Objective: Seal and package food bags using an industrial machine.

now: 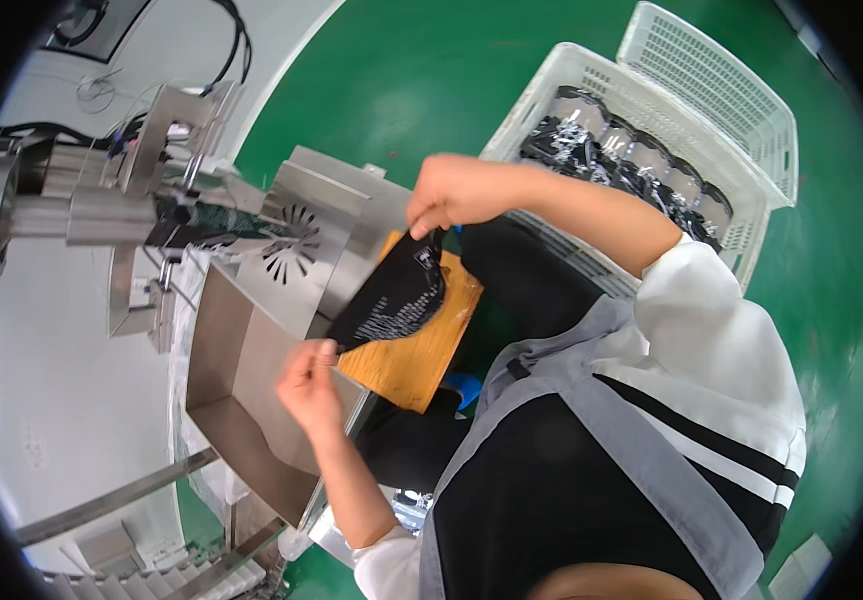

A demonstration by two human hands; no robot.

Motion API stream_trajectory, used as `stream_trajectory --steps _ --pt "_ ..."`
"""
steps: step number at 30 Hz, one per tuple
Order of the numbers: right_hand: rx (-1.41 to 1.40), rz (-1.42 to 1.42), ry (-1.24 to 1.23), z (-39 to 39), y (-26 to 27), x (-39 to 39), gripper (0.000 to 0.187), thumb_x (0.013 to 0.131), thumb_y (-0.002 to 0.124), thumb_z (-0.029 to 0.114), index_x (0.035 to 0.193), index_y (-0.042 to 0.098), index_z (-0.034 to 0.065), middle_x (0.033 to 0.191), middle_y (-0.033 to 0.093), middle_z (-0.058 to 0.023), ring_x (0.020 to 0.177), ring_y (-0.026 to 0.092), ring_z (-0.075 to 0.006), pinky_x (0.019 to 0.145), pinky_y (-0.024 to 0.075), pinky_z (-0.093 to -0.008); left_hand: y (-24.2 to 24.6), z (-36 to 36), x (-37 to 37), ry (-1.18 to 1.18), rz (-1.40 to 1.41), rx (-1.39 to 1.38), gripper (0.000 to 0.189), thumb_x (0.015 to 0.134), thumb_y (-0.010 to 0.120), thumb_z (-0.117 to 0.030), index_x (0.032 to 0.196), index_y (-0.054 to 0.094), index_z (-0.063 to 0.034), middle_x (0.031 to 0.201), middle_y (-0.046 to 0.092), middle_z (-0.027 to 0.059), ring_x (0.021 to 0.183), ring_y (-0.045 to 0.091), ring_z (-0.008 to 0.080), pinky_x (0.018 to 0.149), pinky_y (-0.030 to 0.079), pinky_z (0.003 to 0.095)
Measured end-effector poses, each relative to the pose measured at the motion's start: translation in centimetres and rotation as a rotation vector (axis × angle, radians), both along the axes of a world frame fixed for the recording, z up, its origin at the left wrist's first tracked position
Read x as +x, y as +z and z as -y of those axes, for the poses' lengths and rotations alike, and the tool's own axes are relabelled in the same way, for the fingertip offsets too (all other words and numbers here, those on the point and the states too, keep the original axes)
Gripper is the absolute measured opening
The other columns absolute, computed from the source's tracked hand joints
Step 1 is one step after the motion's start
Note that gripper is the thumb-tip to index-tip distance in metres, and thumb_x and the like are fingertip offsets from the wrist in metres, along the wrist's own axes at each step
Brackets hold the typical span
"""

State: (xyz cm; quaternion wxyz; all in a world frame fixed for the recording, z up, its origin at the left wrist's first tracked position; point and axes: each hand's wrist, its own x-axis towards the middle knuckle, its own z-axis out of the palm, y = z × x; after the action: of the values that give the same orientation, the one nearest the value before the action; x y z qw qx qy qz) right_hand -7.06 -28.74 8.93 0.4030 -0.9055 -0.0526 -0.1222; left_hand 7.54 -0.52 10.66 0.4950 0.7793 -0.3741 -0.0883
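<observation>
A thin, flexible black piece (394, 300) with pale printed marks and a curved lower edge is stretched between my two hands. My right hand (442, 199) pinches its upper end. At the other end, the fingertips of my left hand (316, 382) pinch a corner. Behind and below the piece lies a yellow-brown wooden board (409, 375), partly covered by it. What the piece is made of cannot be told.
A stainless steel machine (112, 214) with a slotted metal plate (292, 244) stands to the left. Below it is an open steel trough (251, 397). A white plastic crate (521, 112) holding several black and clear items sits on the green floor (371, 82), beside a white perforated panel (709, 90).
</observation>
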Motion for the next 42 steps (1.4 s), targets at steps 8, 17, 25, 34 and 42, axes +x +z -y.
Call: stream_trajectory --steps 8,17,25,34,42 --pt "0.011 0.224 -0.719 7.6 7.9 -13.2 0.018 0.084 0.061 0.015 0.091 0.064 -0.0007 0.064 0.059 -0.0032 0.055 0.053 -0.0082 0.052 0.0452 -0.0222 7.3 7.1 -3.6 -0.133 0.005 -0.406 0.016 0.09 0.049 -0.005 0.091 0.06 0.0059 0.087 0.062 0.0122 0.068 0.055 0.0133 0.059 0.044 0.0228" --pt "-0.74 -0.36 -0.847 13.4 -17.1 -21.9 0.009 0.069 0.054 0.007 0.074 0.06 0.0082 0.077 0.059 -0.0141 0.073 0.061 -0.0307 0.063 0.0485 -0.0415 -1.2 4.3 -4.8 -0.067 -0.239 -0.109 0.01 0.087 0.053 -0.002 0.089 0.06 0.0054 0.079 0.062 0.0091 0.065 0.053 0.0108 0.057 0.042 0.022" --pt "-0.321 -0.287 -1.572 9.7 -30.1 -22.3 0.049 0.08 0.058 0.022 0.127 0.046 0.0208 0.14 0.031 -0.0115 0.127 0.03 -0.0349 0.099 0.0319 -0.0467 -2.7 -5.7 -4.8 0.363 -0.248 0.111 0.013 0.087 0.053 -0.005 0.083 0.06 0.004 0.072 0.06 0.0075 0.059 0.052 0.0097 0.052 0.042 0.0215" --pt "-1.016 -0.892 -1.084 13.4 -33.7 -21.9 0.056 0.084 0.049 0.049 0.134 0.038 0.028 0.137 0.035 -0.0195 0.125 0.033 -0.0383 0.098 0.0199 -0.0612 -6.7 -22.7 -8.8 1.106 0.171 0.373 0.025 0.081 0.055 -0.007 0.105 0.058 -0.0026 0.089 0.061 0.0109 0.078 0.059 0.0192 0.068 0.047 0.0302" --pt "0.053 -0.2 -0.946 19.9 -33.3 -18.6 0.03 0.085 0.054 0.017 0.111 0.061 0.0042 0.099 0.066 -0.0102 0.086 0.062 -0.0172 0.079 0.0467 -0.0289 -24.0 -25.6 -21.5 0.882 0.213 0.881 0.044 0.081 0.056 -0.011 0.118 0.041 0.0073 0.114 0.05 0.0249 0.107 0.046 0.0396 0.091 0.039 0.0429"
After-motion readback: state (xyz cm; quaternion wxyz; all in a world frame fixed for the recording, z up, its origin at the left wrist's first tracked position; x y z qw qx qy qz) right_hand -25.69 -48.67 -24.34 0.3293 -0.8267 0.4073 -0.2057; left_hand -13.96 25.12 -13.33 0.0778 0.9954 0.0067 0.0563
